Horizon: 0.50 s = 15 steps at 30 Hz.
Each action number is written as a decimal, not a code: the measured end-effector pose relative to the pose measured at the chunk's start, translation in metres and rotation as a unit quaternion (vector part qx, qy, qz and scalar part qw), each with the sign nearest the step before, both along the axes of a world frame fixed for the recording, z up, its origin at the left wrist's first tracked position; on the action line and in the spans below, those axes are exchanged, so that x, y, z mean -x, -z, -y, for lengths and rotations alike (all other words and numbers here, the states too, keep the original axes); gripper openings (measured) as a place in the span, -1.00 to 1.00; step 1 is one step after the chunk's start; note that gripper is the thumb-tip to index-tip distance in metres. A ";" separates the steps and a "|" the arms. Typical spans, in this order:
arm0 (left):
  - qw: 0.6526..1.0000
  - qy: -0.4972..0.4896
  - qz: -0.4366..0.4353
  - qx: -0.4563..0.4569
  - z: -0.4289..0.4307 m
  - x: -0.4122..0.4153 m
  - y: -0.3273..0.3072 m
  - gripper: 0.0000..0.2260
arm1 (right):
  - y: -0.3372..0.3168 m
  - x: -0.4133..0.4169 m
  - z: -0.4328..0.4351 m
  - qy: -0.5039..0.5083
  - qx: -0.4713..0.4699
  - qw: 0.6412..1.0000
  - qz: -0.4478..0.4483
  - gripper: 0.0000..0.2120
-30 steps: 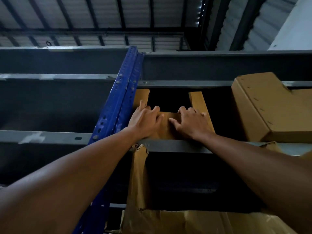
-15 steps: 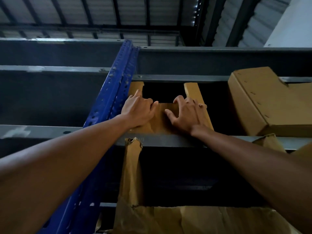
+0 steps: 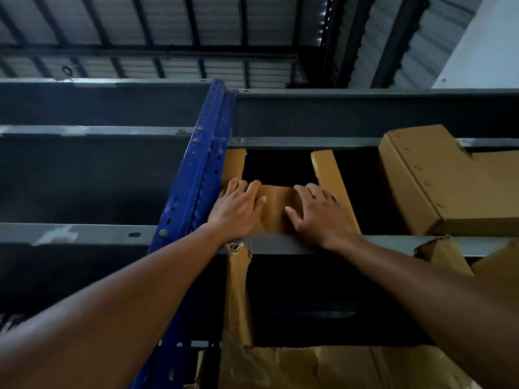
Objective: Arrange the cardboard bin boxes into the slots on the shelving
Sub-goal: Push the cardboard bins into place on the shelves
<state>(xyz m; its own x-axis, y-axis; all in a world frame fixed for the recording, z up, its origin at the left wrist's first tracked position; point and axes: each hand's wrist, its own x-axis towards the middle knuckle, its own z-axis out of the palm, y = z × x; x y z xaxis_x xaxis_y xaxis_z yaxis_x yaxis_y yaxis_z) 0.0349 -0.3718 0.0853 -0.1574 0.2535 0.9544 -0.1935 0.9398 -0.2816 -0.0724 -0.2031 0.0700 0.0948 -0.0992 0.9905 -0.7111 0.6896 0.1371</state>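
Two flat palms, left hand (image 3: 238, 209) and right hand (image 3: 317, 214), fingers straight against a cardboard bin box (image 3: 276, 211) (interior dark, contents unseen).

Tan cardboard bin box (image 3: 276, 210), blue perforated upright (image 3: 202, 175), grey shelf beams (image 3: 365, 244).

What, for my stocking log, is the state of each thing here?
Open-fronted brown cardboard bin box: in its slot, beside blue upright.
Left hand: flat, pressing box front.
Right hand: flat, pressing box front.
Right-hand brown cardboard box: tilted on shelf.
Lower torn cardboard bin: front edge ragged.
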 end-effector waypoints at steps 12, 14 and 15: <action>0.987 -0.048 0.142 -0.061 -0.024 -0.038 -0.006 -0.49 | -0.002 -0.023 -0.028 0.038 -0.113 0.989 0.084 -0.32; 0.990 -0.015 0.133 -0.048 -0.033 -0.041 -0.003 -0.60 | -0.001 -0.036 -0.036 -0.010 -0.088 0.992 0.088 -0.40; 0.992 -0.010 0.124 -0.034 -0.038 -0.043 -0.001 -0.61 | 0.001 -0.043 -0.039 -0.020 -0.074 0.993 0.086 -0.44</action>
